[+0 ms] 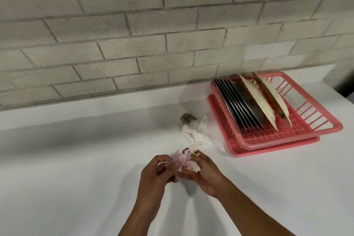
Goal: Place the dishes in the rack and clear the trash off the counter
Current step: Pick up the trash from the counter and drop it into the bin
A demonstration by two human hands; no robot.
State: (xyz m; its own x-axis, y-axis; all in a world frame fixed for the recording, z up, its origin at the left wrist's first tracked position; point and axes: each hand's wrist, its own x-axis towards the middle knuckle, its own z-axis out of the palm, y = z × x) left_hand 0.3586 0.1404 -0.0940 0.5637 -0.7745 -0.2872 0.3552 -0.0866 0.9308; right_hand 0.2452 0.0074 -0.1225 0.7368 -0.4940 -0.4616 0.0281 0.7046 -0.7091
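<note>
Dishes look sorted already: the pink rack (298, 136) at about 2 o'clock from the hands has a steel plate (247, 105) and two cream plates (258, 101) standing on edge in its slots, so what's left is the trash.

Both hands are together over the tabletop (76, 159), bunching up a wad of scraps (182, 161). The left hand (153, 178) has its fingers curled onto the left side of the wad and the right hand (206, 176) cups it from the right and underneath. So both are clamped on the same bundle. It looks like thin pinkish plastic mixed with white paper and a bit of orange, though it's blurry enough that I wouldn't swear to what it is.

If it were me, I'd squash that wad tight and hand it off fully into one palm, probably the right, closing the fingers over any loose tails so nothing drops. That frees the other hand to grab the rest in one go instead of making two trips.

The rest: a crumpled white tissue (197, 134) lies on the tabletop at roughly 12 to 1 o'clock from the hands, near them, and its closest end seems to run right into the wad. Just beyond it, still at 12 o'clock, sits a small brownish crumpled ball (186, 118), touching or nearly touching the tissue's far edge. Both lie between the hands and the wall, left of the rack.
</note>
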